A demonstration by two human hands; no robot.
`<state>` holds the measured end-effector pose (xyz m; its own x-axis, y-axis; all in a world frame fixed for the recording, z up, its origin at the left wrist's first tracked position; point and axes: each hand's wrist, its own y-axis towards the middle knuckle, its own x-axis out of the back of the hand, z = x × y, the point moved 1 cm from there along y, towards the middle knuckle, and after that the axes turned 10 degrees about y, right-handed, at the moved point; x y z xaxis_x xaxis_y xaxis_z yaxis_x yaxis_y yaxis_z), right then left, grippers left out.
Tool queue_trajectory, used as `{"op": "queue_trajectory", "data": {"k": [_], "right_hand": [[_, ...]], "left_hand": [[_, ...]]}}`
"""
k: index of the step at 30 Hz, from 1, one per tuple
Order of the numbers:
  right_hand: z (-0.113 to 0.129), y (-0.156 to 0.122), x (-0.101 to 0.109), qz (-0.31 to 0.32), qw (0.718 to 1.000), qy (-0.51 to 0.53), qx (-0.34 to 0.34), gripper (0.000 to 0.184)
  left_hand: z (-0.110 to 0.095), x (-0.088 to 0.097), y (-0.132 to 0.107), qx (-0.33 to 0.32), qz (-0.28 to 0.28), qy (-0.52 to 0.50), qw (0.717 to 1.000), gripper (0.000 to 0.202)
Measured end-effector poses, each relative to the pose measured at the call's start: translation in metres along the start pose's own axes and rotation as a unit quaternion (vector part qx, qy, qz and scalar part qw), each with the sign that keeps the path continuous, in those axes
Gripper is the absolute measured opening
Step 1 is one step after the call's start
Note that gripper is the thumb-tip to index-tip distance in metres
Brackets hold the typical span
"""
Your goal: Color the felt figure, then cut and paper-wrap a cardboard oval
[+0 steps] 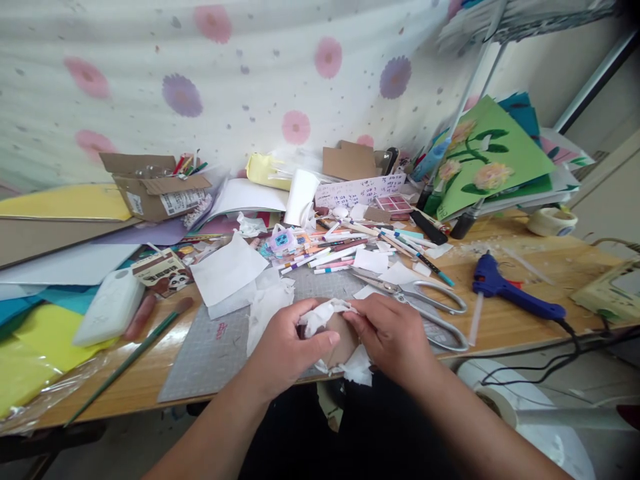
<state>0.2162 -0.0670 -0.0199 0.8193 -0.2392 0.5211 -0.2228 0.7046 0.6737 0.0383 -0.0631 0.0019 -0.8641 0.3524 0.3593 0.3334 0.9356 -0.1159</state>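
Near the table's front edge, my left hand [283,347] is closed around the left side of a brown, cardboard-like rounded piece [344,341]. Its thumb lies across the front of the piece. Crumpled white tissue paper [325,315] covers the top rim, and more torn tissue [359,367] hangs at the lower edge. My right hand [395,339] pinches the tissue at the upper right rim, fingers pressed together. Beneath the hands is a grey cutting mat [195,367]. Large silver-handled scissors [440,300] lie just beyond my right hand. Loose white paper sheets [230,270] rest to the left.
Several markers [345,253] are heaped behind the hands. A blue glue gun [515,290] with a cable lies at right. To the left are a long green brush [130,360], a white bottle [111,307] and a cardboard box [155,187]. A paper roll [301,197] stands behind.
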Motion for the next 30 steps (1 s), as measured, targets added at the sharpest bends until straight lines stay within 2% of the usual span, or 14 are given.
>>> {"op": "queue_trajectory", "data": {"k": [2,6,9,11,14,16,18,20,24,26,28,30], "right_hand": [[0.000,-0.001,-0.003,0.004,1.000,-0.023,0.000,0.029],[0.001,0.000,-0.003,0.045,0.998,-0.023,-0.023,0.035],[-0.001,0.001,0.004,0.084,0.995,0.013,-0.050,0.035],[-0.006,0.001,0.013,0.097,0.987,0.074,-0.102,0.035],[-0.018,0.000,0.026,0.055,0.953,0.199,-0.220,0.034],[-0.020,0.000,0.031,0.023,0.936,0.250,-0.246,0.028],[-0.015,0.002,0.031,0.008,0.946,0.250,-0.207,0.020],[-0.005,0.005,0.027,0.016,0.962,0.235,-0.137,0.017],[0.012,0.009,0.014,0.096,0.972,0.214,-0.014,0.032],[0.014,0.009,0.010,0.110,0.976,0.189,0.018,0.025],[0.013,0.009,0.008,0.095,0.982,0.159,0.037,0.016],[0.011,0.008,0.008,0.071,0.989,0.130,0.031,0.017]], "left_hand": [[0.005,-0.005,-0.001,0.021,-0.001,-0.040,0.999,0.028],[0.011,-0.012,-0.002,0.066,0.013,-0.098,0.993,0.019],[0.009,-0.007,-0.003,0.076,0.042,-0.110,0.990,0.020],[0.007,0.000,-0.005,0.076,0.041,-0.095,0.992,0.022],[0.004,0.010,-0.009,0.079,0.047,-0.080,0.993,0.030],[0.003,0.013,-0.011,0.079,0.064,-0.062,0.993,0.031],[0.002,0.013,-0.010,0.071,0.083,-0.027,0.994,0.024],[-0.001,0.010,-0.009,0.053,0.094,0.013,0.994,0.019],[-0.008,0.004,-0.006,0.021,0.099,0.071,0.992,0.014],[-0.009,0.003,-0.006,0.019,0.097,0.088,0.991,0.013],[-0.007,0.002,-0.006,0.025,0.098,0.084,0.991,0.015],[-0.004,0.001,-0.007,0.033,0.098,0.052,0.993,0.016]]}}
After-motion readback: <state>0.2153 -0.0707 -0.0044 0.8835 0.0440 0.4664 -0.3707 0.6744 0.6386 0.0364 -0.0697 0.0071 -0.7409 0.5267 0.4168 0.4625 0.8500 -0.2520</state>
